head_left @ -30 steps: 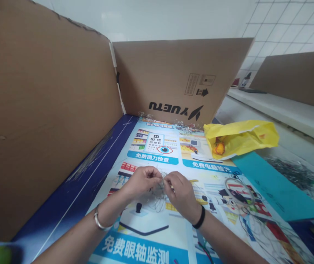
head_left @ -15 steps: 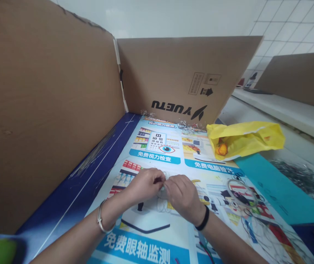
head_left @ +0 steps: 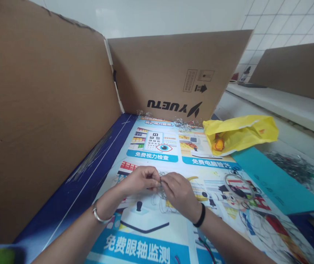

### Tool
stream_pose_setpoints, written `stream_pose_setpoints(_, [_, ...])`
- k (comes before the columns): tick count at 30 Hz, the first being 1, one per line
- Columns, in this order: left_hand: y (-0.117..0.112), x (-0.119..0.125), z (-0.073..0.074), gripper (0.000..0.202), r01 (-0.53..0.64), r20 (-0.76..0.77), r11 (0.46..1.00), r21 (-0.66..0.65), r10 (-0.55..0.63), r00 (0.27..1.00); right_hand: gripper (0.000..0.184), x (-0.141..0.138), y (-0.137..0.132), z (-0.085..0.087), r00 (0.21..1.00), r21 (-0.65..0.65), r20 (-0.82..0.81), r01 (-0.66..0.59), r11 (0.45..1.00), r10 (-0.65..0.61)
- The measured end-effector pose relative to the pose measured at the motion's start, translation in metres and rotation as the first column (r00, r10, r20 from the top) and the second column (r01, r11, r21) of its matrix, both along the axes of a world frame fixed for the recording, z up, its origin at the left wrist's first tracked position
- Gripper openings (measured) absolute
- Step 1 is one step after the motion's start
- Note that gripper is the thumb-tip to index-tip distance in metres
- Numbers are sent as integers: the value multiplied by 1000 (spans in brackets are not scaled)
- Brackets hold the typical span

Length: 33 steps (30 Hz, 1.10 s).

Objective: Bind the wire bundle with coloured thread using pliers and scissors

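Note:
My left hand [head_left: 141,179], a silver bangle on its wrist, is closed in a pinch over the printed sheet [head_left: 184,234]. Fingertip to fingertip with it, my right hand [head_left: 181,194], which has a black band at the wrist, is also pinched shut. Between them they grip a thin wire [head_left: 162,205], whose fine pale loops hang just below the fingers. The exact spot where the wire is held is mostly covered by the fingertips. To the right, a coil of clear wire [head_left: 226,185] lies on the sheet.
Cardboard panels [head_left: 178,62] stand at the back and left. At the right are a yellow bag [head_left: 250,134] with an orange item inside, a teal board [head_left: 274,183] and a heap of dark wire scraps [head_left: 294,167]. Coloured wires [head_left: 207,249] lie at the front.
My left thumb and fingers have opened out from a curled position into a straighter pinch at the wire. Both hands stay together. The whole view has shifted slightly.

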<state>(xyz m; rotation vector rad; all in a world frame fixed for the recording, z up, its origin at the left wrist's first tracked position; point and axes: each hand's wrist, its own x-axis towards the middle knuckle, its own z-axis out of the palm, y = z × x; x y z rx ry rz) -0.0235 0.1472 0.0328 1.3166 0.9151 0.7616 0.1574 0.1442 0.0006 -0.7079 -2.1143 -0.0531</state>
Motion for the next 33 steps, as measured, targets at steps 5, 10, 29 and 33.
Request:
stream_pose_setpoints(5, [-1,1,2,19,-2,-8,1000,-22,2,1000,14,-3,-2,0,1000,-113,6,27,993,-27])
stream_pose_setpoints(10, [0,1,2,19,-37,-29,999,-27,36,999,13,-4,-4,1,1000,-202,-18,5,979,-9])
stream_pose_setpoints(29, [2,-2,-2,22,-62,19,989,-136,65,998,12,3,-3,4,992,-73,43,-112,991,116])
stream_pose_setpoints(33, [3,-5,-4,22,-35,34,991,-130,40,999,11,1,-2,4,987,-204,-71,-154,967,142])
